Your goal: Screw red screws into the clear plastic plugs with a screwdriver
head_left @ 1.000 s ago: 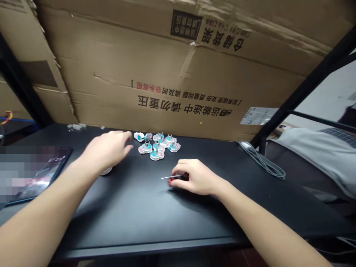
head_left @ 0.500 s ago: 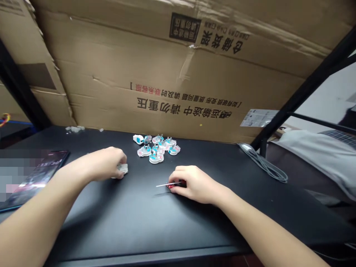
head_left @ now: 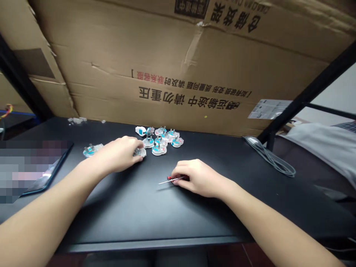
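Head view: grasping a clear plastic piece [head_left: 141, 152] in the left hand [head_left: 124, 152] just beside the clustered plugs [head_left: 159, 150], while pinching a thin metal tool [head_left: 166, 182] and red piece [head_left: 169, 178] together in the right hand [head_left: 199, 178], probably to avoid setting either down.

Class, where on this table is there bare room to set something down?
Bare: front middle, between the thin rod in the right hand and the front edge; also between that hand and grey cable. Crowded: back middle, where pronged pieces cluster by the left hand; far left, beside the flat device.
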Tool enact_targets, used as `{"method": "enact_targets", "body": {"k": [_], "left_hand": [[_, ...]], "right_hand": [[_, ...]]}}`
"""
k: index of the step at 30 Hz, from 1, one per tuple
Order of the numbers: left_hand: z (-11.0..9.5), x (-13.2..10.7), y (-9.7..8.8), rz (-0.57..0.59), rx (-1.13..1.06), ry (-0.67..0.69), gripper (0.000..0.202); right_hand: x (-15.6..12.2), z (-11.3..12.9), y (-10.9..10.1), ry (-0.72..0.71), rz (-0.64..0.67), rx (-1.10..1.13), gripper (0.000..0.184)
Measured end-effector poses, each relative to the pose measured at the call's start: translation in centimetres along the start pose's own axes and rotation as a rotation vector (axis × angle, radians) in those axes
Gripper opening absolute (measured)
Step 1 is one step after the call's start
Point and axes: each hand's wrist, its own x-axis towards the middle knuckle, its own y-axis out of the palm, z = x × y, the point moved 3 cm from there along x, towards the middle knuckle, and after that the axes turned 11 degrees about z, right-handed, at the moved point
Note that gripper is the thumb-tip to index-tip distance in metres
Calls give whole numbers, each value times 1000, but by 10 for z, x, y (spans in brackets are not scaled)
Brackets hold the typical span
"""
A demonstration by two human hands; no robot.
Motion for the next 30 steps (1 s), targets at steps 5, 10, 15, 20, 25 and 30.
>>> {"method": "enact_targets", "body": {"k": [5,10,15,20,25,30], "left_hand": [[-12,2,-3,-21,23,118,37],[-18,2,-4,-92,-61,183,35],[-23,3,1,-146,-61,192,33],[-31,2,10,-148,-51,219,32],[-39,2,14,-135,-125,294,31],[-44,1,16,-147,-366,334,32]], "right_hand": [[-1,1,1,-25,-4,1,12],[-2,2,1,-39,26,-3,16],[-4,3,-1,-14,64,-17,18],[-4,3,-3,-39,39,-27,20],[-4,2,-2,-70,72,-36,19],[-6,3,-7,-87,-178,-28,32]]}}
